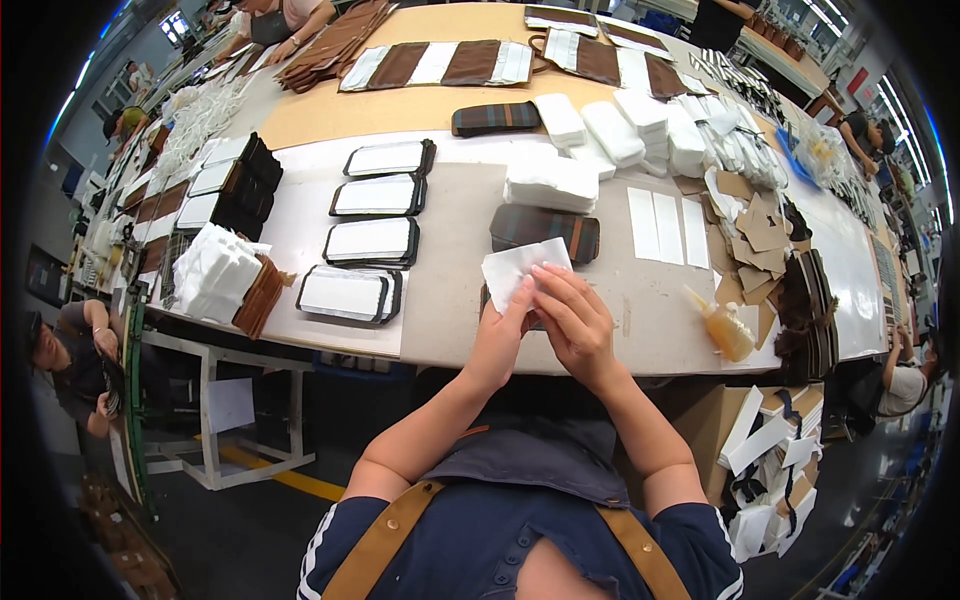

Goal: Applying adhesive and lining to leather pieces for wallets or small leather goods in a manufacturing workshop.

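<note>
Presently, in the head view, the left hand [497, 343] and right hand [577, 322] meet near the tabletop [445, 300] edge, fingers of both pinching a white sheet [513, 268] at its lower edge. From the sheet: plaid pouch [545, 232] just beyond, twelve o'clock; white pads [551, 186] stacked behind it; black-edged panels [372, 241] toward ten; amber bottle [730, 332] toward four.
</note>
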The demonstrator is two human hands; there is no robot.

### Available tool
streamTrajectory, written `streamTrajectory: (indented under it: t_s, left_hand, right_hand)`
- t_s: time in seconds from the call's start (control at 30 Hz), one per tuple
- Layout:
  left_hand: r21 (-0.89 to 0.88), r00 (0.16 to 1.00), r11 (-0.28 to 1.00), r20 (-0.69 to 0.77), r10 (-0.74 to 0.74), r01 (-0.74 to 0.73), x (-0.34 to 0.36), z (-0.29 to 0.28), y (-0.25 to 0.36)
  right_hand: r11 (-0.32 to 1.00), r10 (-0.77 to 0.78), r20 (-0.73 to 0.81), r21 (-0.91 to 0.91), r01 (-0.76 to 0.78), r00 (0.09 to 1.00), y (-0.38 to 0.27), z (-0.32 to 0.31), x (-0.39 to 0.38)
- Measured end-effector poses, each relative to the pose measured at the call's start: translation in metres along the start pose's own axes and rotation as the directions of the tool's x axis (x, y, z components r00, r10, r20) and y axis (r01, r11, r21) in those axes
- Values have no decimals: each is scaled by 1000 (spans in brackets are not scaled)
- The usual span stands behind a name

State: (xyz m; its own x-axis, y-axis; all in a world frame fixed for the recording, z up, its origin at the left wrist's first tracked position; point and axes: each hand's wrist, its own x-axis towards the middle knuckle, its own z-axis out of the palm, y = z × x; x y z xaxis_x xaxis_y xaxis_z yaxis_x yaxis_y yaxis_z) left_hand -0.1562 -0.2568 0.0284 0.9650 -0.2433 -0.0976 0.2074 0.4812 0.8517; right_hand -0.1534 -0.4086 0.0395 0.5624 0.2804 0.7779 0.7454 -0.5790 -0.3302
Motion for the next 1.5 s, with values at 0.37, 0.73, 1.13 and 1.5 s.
streamTrajectory:
  t_s: [0.37, 0.73, 1.13, 1.5]
  left_hand:
    - [9, 991, 993, 70, -117, 116, -12, -3, 17]
    - [408, 993, 912, 115, -17, -31, 0, -49, 12]
    - [649, 1000, 761, 13, 1, -9, -2, -77, 7]
    - [982, 919, 170, 10, 394, -84, -1, -93, -28]
  right_hand:
    - [-111, 751, 392, 868, -484, 531, 8, -25, -40]
    - [304, 785, 265, 623, -720, 560, 14, -38, -38]
    - [603, 751, 205, 172, -779, 627, 34, -24, -65]
    - [771, 636, 79, -105, -628, 768, 47, 3, -96]
